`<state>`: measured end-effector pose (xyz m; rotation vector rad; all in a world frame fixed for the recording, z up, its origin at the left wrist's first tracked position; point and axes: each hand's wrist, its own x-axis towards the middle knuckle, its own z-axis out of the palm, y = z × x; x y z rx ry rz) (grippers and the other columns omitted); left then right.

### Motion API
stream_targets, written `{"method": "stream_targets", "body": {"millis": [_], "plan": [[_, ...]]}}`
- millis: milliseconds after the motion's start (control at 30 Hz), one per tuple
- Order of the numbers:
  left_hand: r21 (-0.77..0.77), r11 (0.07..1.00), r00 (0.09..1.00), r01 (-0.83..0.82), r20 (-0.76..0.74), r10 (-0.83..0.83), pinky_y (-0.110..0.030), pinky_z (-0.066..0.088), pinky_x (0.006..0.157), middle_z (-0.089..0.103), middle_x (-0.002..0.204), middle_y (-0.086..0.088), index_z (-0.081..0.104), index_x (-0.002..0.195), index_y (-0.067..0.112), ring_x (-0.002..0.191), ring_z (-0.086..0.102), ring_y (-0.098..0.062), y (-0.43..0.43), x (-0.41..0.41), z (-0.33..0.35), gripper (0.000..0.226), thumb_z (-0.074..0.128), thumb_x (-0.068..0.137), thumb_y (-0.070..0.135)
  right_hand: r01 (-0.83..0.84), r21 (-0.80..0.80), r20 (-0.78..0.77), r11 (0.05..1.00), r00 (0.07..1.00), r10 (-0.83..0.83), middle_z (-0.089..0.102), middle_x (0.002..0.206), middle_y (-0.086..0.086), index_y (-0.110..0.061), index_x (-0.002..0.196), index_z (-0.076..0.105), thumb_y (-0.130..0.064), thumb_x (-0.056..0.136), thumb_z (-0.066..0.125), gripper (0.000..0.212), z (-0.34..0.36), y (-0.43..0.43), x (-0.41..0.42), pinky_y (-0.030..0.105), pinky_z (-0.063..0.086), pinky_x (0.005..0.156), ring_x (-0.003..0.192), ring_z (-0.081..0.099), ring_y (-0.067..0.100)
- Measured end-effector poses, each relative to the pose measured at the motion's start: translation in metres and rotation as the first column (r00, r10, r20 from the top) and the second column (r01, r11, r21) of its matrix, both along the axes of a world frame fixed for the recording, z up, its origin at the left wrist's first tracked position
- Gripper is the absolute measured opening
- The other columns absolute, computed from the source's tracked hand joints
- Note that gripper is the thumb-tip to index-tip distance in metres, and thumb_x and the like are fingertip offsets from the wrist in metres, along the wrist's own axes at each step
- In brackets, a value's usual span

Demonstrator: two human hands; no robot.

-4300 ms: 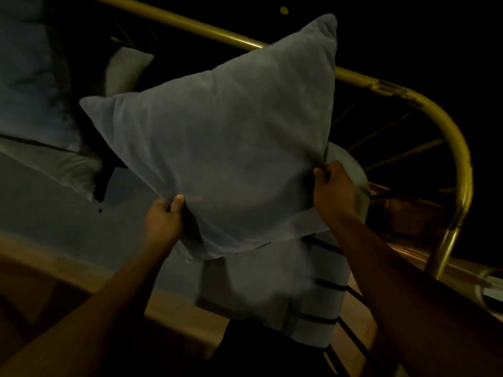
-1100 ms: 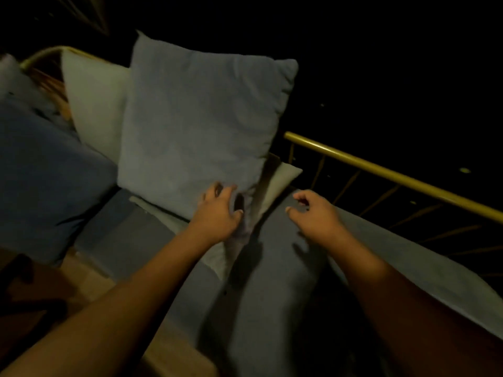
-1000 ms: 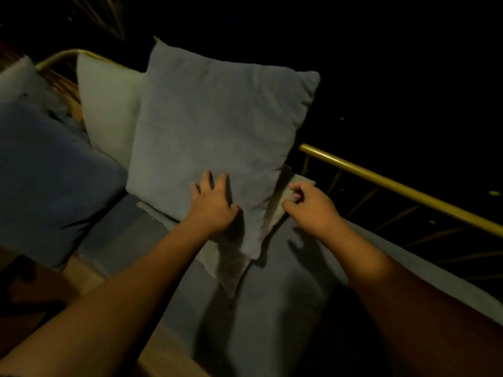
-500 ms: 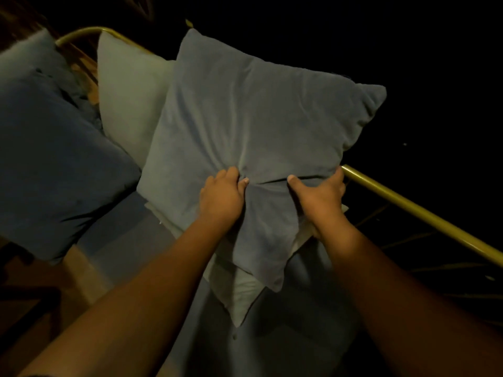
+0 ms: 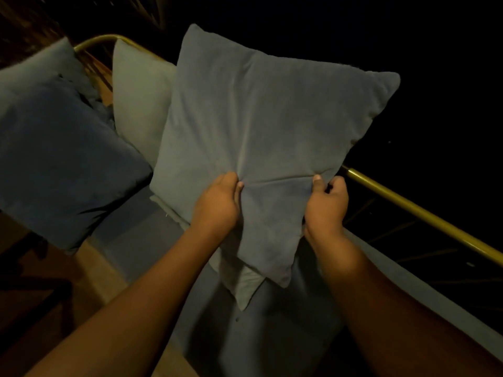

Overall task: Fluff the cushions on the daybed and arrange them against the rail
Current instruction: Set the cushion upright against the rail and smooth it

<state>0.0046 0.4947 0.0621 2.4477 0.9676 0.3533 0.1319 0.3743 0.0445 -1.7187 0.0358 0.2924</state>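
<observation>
Cushion grip: both hands are pinching the grey cushion (image 5: pixel 261 126) at its lower edge.
Left hand (image 5: pixel 217 205) and right hand (image 5: pixel 326 205) are clenching fabric; cushion is leaning on the gold rail (image 5: pixel 413 210), overlapping the pale cushion (image 5: pixel 138 104). Suggest pulling corners outward evenly, keeping it upright. No containers showing.

grey cushion (image 5: pixel 261 137) tilted upright, creased, leaning toward brass rail (image 5: pixel 424 213), on daybed (image 5: pixel 272 336).
</observation>
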Motion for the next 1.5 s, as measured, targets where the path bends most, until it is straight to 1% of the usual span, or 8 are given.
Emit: {"method": "stream_targets", "body": {"millis": [333, 433, 533, 800, 967, 1133, 1300, 1500], "plan": [[0.049, 0.996, 0.979, 0.075, 0.187, -0.083, -0.034, 0.033, 0.058, 0.052, 0.067, -0.014, 0.044, 0.071, 0.006, 0.061, 0.048, -0.025, -0.065, -0.019, 0.080, 0.035, 0.037, 0.095, 0.029, -0.008, 0.092, 0.317, 0.996, 0.948, -0.021, 0.050, 0.068, -0.003, -0.025, 0.069, 0.042, -0.029, 0.095, 0.048, 0.028, 0.122, -0.068, -0.016, 0.029, 0.044, 0.059, 0.062, 0.049, 0.010], [0.034, 0.980, 0.949, 0.197, 0.243, -0.199, -0.036, 0.041, 0.066, 0.058, 0.084, -0.014, 0.054, 0.084, 0.005, 0.076, 0.052, -0.025, -0.095, -0.017, 0.114, 0.033, 0.037, 0.091, 0.032, -0.055, 0.062, 0.426, 0.997, 0.904, 0.023, 0.051, 0.066, -0.003, -0.015, 0.073, 0.046, -0.027, 0.095, 0.049, 0.025, 0.169, -0.105, -0.019, 0.020, 0.040, 0.051, 0.056, 0.045, 0.004], [0.053, 0.972, 0.918, 0.230, 0.319, -0.235, -0.039, 0.045, 0.088, 0.053, 0.114, -0.015, 0.054, 0.112, 0.011, 0.102, 0.053, -0.029, -0.128, -0.017, 0.155, 0.032, 0.046, 0.089, 0.032, -0.118, -0.093, 0.541, 0.989, 0.828, 0.150, 0.057, 0.071, 0.009, -0.008, 0.079, 0.051, -0.028, 0.095, 0.049, 0.026, 0.205, -0.153, -0.021, 0.035, 0.042, 0.054, 0.061, 0.050, 0.016], [0.493, 0.761, 0.860, 0.422, 0.048, -0.508, -0.063, -0.006, 0.112, 0.002, 0.159, 0.004, 0.012, 0.142, 0.039, 0.144, -0.009, -0.034, -0.260, 0.023, 0.246, 0.071, 0.048, 0.082, 0.054, -0.001, -0.498, 0.691, 0.867, 0.603, 0.397, 0.065, 0.086, 0.005, -0.017, 0.090, 0.063, -0.024, 0.089, 0.054, 0.012, 0.267, -0.293, -0.020, 0.040, 0.042, 0.077, 0.087, 0.057, 0.025], [0.333, 0.777, 0.810, 0.534, 0.062, -0.583, -0.067, -0.009, 0.109, 0.059, 0.111, 0.008, 0.054, 0.097, 0.026, 0.145, 0.011, -0.026, -0.343, 0.062, 0.268, 0.013, 0.047, 0.090, 0.036, 0.114, -0.617, 0.671, 0.779, 0.592, 0.445, 0.066, 0.090, 0.007, -0.017, 0.096, 0.064, -0.029, 0.092, 0.052, 0.018, 0.289, -0.385, -0.007, 0.036, 0.039, 0.084, 0.096, 0.055, 0.026], [0.190, 0.784, 0.758, 0.591, 0.202, -0.620, -0.059, -0.008, 0.115, 0.044, 0.072, 0.013, 0.051, 0.075, 0.023, 0.127, 0.036, -0.026, -0.426, 0.091, 0.254, 0.020, 0.048, 0.091, 0.035, 0.222, -0.732, 0.599, 0.644, 0.659, 0.455, 0.068, 0.110, 0.003, -0.024, 0.115, 0.059, -0.048, 0.090, 0.048, 0.036, 0.286, -0.490, 0.002, 0.038, 0.042, 0.090, 0.104, 0.058, 0.025], [0.142, 0.811, 0.754, 0.567, 0.307, -0.581, -0.055, -0.006, 0.117, 0.041, 0.068, 0.015, 0.053, 0.074, 0.016, 0.116, 0.042, -0.029, -0.473, 0.115, 0.230, 0.027, 0.047, 0.091, 0.036, 0.263, -0.895, 0.392, 0.360, 0.850, 0.352, 0.062, 0.123, 0.001, -0.036, 0.122, 0.054, -0.077, 0.078, 0.035, 0.063, 0.265, -0.581, 0.009, 0.055, 0.020, 0.111, 0.119, 0.050, 0.029], [0.088, 0.810, 0.751, 0.580, 0.329, -0.573, -0.057, -0.003, 0.117, 0.054, 0.083, 0.004, 0.053, 0.081, 0.026, 0.119, 0.043, -0.031, -0.487, 0.138, 0.202, 0.017, 0.045, 0.092, 0.036, 0.445, -0.768, 0.585, 0.460, 0.780, 0.222, 0.068, 0.086, 0.007, -0.023, 0.091, 0.070, -0.048, 0.093, 0.043, 0.037, 0.244, -0.605, 0.030, 0.047, 0.035, 0.100, 0.095, 0.054, 0.033]]}}
